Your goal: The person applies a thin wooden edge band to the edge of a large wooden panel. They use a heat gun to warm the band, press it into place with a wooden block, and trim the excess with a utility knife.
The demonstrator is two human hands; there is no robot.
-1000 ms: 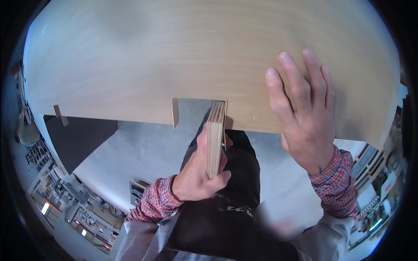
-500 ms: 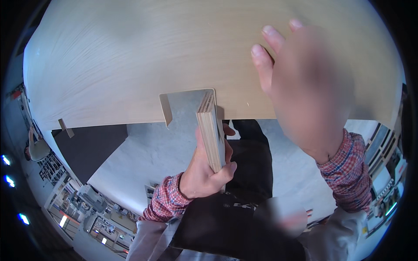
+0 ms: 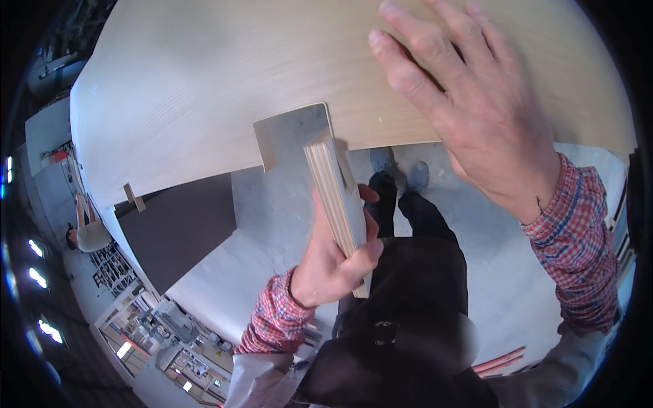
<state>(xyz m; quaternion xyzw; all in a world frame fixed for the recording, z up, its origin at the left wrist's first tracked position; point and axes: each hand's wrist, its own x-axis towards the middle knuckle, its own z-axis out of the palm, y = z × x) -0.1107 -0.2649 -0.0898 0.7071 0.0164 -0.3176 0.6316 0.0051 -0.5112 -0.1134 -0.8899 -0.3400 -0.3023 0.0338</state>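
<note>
A large pale wood panel (image 3: pixel 204 88) spans the far side, with a rectangular notch (image 3: pixel 266 146) cut into its near edge. My left hand (image 3: pixel 320 268) is closed round a layered plywood block (image 3: pixel 335 200), thumb on the near side and fingers wrapped behind. The block stands on edge at the right side of the notch, its far end inside the cutout; whether its hidden face touches the notch edge I cannot tell. Resting on the panel to the right, my right hand (image 3: pixel 479 109) has its fingers spread and holds nothing.
Below the panel's left part is a dark flat surface (image 3: pixel 180 228), near a second small cutout (image 3: pixel 135 197) in the edge. Grey floor (image 3: pixel 272 211) shows beneath. Machinery (image 3: pixel 173 326) stands at lower left, and another person (image 3: pixel 92 234) is far off at left.
The view has shifted, and the panel's edge sits higher in it. My left hand has drawn the block slightly toward me along the notch. My right hand, blurred before, now lies spread on the panel.
</note>
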